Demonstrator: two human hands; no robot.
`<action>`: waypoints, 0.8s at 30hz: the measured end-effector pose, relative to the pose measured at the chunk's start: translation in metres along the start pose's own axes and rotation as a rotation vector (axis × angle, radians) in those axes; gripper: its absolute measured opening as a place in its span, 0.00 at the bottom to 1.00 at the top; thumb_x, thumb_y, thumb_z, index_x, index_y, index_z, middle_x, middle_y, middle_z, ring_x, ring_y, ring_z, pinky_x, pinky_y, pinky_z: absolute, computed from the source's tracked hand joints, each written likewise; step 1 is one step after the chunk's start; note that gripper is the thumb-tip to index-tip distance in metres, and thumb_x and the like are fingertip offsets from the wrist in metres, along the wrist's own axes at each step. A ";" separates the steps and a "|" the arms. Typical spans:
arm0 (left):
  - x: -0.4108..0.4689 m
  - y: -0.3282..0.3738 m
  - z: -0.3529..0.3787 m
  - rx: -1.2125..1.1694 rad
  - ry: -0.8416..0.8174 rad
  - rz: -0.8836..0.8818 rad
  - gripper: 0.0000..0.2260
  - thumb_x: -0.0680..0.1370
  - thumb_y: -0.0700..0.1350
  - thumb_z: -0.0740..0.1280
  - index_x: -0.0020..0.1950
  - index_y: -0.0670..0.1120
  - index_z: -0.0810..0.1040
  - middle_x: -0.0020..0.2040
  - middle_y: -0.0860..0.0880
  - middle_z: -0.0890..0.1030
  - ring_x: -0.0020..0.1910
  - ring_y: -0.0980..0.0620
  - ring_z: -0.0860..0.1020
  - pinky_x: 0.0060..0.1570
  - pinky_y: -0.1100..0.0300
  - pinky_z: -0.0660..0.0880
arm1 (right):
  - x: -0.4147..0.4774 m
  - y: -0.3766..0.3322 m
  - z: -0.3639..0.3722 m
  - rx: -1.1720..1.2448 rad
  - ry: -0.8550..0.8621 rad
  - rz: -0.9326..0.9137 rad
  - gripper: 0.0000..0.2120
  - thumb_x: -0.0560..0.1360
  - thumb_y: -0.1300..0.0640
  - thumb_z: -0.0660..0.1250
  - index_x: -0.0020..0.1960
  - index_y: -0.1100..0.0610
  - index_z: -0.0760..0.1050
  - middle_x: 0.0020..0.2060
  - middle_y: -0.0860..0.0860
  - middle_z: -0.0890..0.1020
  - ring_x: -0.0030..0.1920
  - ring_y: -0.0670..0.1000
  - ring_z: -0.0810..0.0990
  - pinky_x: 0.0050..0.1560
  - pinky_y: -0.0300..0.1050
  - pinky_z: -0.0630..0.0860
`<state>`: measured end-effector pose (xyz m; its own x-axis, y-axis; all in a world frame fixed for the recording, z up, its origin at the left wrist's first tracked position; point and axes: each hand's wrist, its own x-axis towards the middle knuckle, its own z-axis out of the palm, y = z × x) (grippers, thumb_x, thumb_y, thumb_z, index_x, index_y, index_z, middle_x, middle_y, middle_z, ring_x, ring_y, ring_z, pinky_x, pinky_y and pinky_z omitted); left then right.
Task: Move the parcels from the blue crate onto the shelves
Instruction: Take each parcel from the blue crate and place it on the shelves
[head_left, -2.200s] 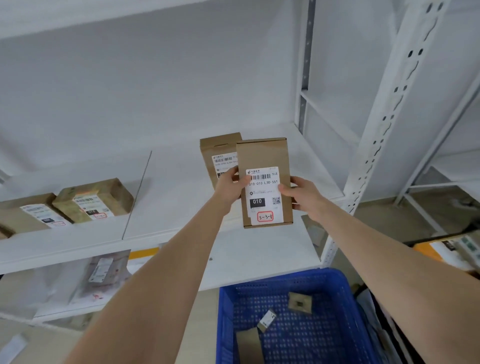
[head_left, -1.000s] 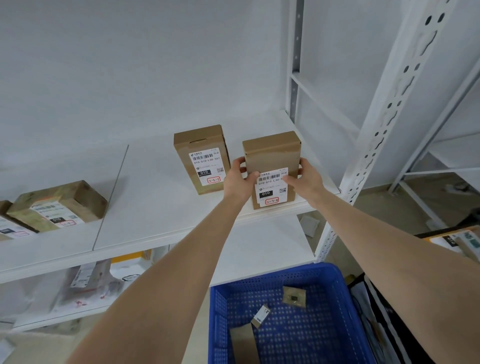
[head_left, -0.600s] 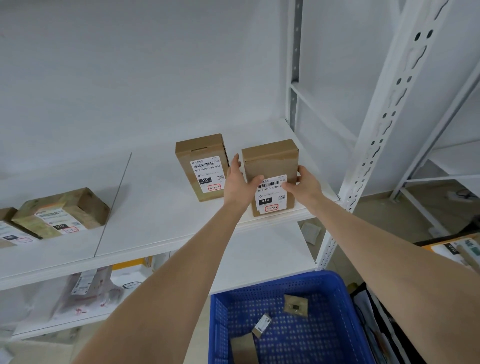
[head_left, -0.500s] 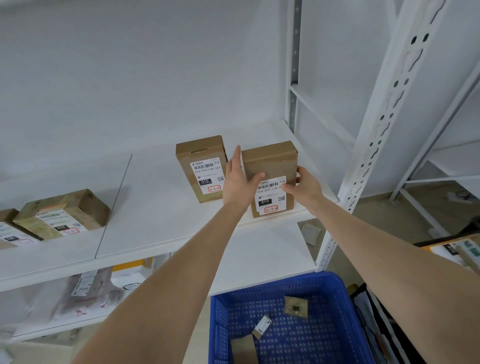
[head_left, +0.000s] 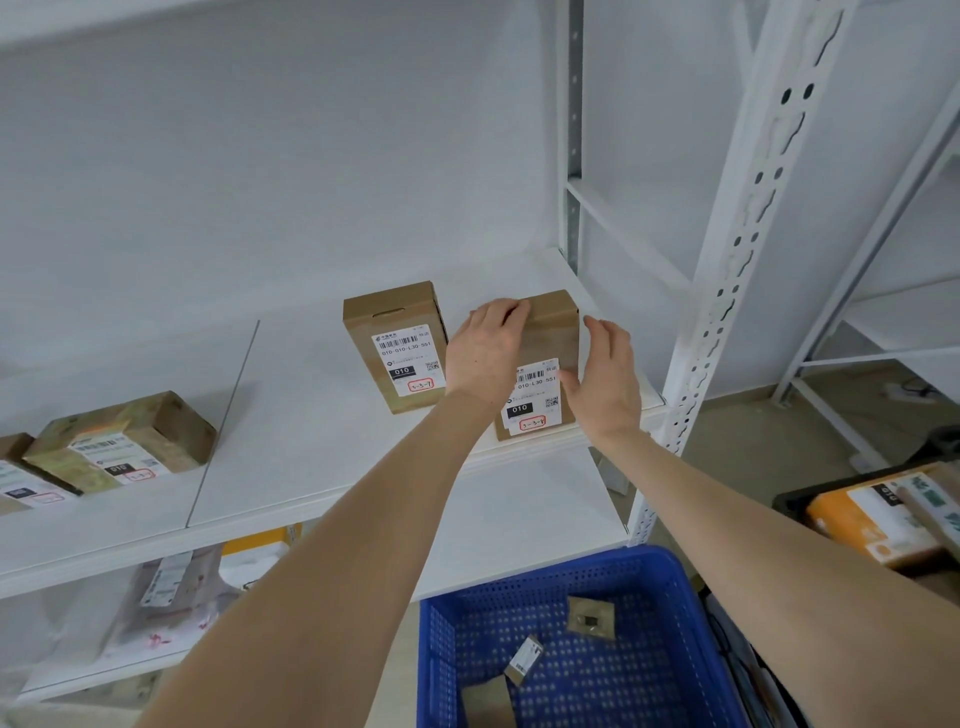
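A brown cardboard parcel with a white label lies flat at the right end of the white shelf. My left hand covers its left edge, fingers curled over the far left corner. My right hand is beside its right edge with the fingers spread and just off the box, the thumb on the label. A similar parcel lies just to the left. Below, the blue crate holds three small parcels: one square, one slim and one flat.
Two more brown parcels lie at the shelf's left end. A white perforated upright stands right of my hands. Soft bagged parcels sit on the lower shelf. An orange package rests in a dark bin at right.
The parcel went from held in the air to lying on the shelf. My left hand slid up to its far left corner and my right hand's fingers came off its right edge.
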<state>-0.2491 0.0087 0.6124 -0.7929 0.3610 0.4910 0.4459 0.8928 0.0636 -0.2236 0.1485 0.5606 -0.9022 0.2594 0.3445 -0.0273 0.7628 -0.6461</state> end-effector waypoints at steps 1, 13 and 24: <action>0.001 0.001 -0.002 0.006 -0.005 -0.001 0.27 0.68 0.27 0.66 0.66 0.41 0.74 0.60 0.44 0.77 0.58 0.43 0.76 0.51 0.54 0.74 | -0.003 0.000 0.002 -0.021 0.010 -0.030 0.32 0.74 0.61 0.69 0.74 0.60 0.60 0.70 0.57 0.64 0.67 0.57 0.67 0.59 0.51 0.72; 0.007 0.008 -0.015 0.141 -0.119 -0.033 0.29 0.73 0.32 0.64 0.72 0.47 0.66 0.64 0.48 0.73 0.62 0.46 0.71 0.47 0.56 0.72 | -0.047 0.004 0.051 -0.183 -0.147 -0.224 0.36 0.69 0.70 0.70 0.74 0.66 0.60 0.75 0.63 0.56 0.72 0.66 0.64 0.50 0.53 0.80; 0.013 0.002 -0.008 0.098 -0.111 -0.030 0.27 0.78 0.34 0.60 0.75 0.50 0.62 0.72 0.53 0.68 0.70 0.50 0.66 0.58 0.57 0.70 | -0.043 -0.007 0.058 -0.266 -0.225 -0.119 0.34 0.77 0.67 0.62 0.78 0.63 0.48 0.77 0.56 0.40 0.77 0.62 0.49 0.58 0.56 0.77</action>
<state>-0.2553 0.0136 0.6259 -0.8490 0.3562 0.3903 0.3825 0.9239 -0.0111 -0.2099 0.0975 0.5105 -0.9725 0.0452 0.2286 -0.0516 0.9148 -0.4005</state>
